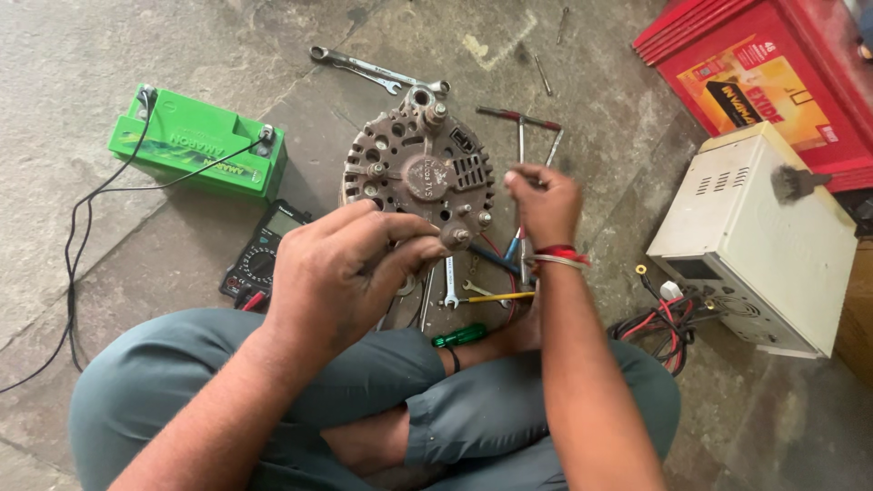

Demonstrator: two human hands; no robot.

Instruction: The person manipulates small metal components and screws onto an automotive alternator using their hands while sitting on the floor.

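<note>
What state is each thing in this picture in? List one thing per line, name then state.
alternator: upright on floor, rear face up
left hand: fingers pinched at alternator's lower edge
right hand: raised, fingers closed, contents unclear
green battery: on floor, black wires attached
multimeter: lying flat, partly hidden
white box unit: standing, brush on top
spanner: lying loose

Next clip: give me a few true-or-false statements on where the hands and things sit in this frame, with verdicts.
1. The alternator stands on the floor in front of the crossed legs. True.
2. The left hand grips the green battery. False: its fingers are at the alternator's lower edge; the battery lies apart.
3. Two wrenches lie beyond the alternator. True.
4. The right hand rests on the white box. False: it is raised beside the alternator.
5. A multimeter lies near the battery. True.
</note>
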